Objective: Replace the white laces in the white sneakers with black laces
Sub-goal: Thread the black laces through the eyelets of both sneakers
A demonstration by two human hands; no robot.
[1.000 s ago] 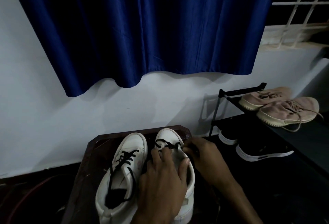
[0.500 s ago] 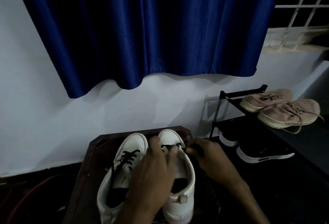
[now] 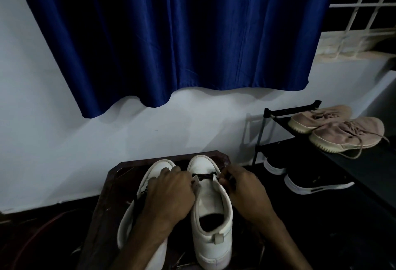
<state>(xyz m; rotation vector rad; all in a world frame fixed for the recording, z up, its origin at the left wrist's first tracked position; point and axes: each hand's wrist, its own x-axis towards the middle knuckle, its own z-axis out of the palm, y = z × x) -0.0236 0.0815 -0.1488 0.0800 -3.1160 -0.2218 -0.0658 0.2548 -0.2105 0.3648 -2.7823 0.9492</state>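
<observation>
Black lace (image 3: 203, 176), limp and light, crosses the sneaker (image 3: 211, 201) by the stool's (image 3: 111, 194) far edge; left hand (image 3: 169, 196) and right hand (image 3: 244, 188) pinch its ends.

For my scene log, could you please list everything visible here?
table: 1, dark brown, below wall
white sneakers: 2, white, side by side on table
black lace: 1, black, across right-hand sneaker's front eyelets
curtain: 1, blue, hanging over wall
window grille: 1, white, top right
shoe rack: 1, black, right
pink sneakers: 2, pinkish, rack's top shelf
black sneakers: 2, black, white soles, lower shelf
hands: 2, left hand and right hand holding the lace's ends
</observation>
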